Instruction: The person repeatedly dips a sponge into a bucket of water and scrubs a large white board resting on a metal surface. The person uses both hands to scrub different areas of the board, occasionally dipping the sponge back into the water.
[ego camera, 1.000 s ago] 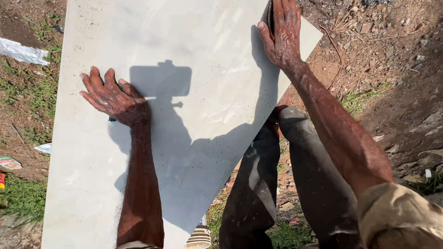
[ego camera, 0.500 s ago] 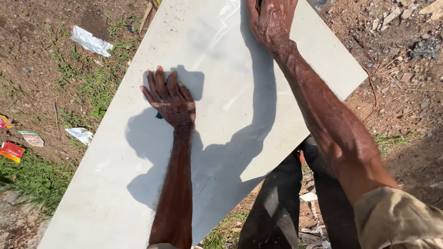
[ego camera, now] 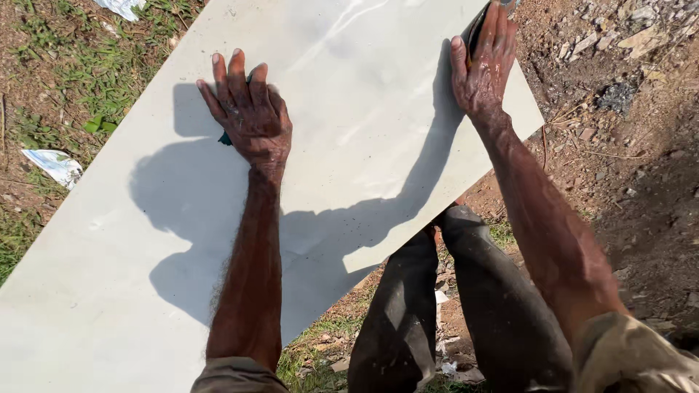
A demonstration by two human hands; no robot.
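My left hand (ego camera: 247, 116) lies flat, fingers spread, on the pale slab (ego camera: 349, 145), a dark green bit just showing under the palm. My right hand (ego camera: 482, 69) grips the slab's right edge, fingers curled over it against a dark tool (ego camera: 477, 29). Since half a second ago the slab has swung and fills more of the view. White wrappers, crumpled: one (ego camera: 58, 166) left on grass, one (ego camera: 120, 7) top-left.

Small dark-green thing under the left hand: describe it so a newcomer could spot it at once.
Start at the large pale grey slab that fills most of the view. The left hand lies flat on it, fingers spread. The dark-green object peeks out at that hand's left edge and again between its fingers; it is the only green on the bare slab, mostly hidden, its kind unclear.
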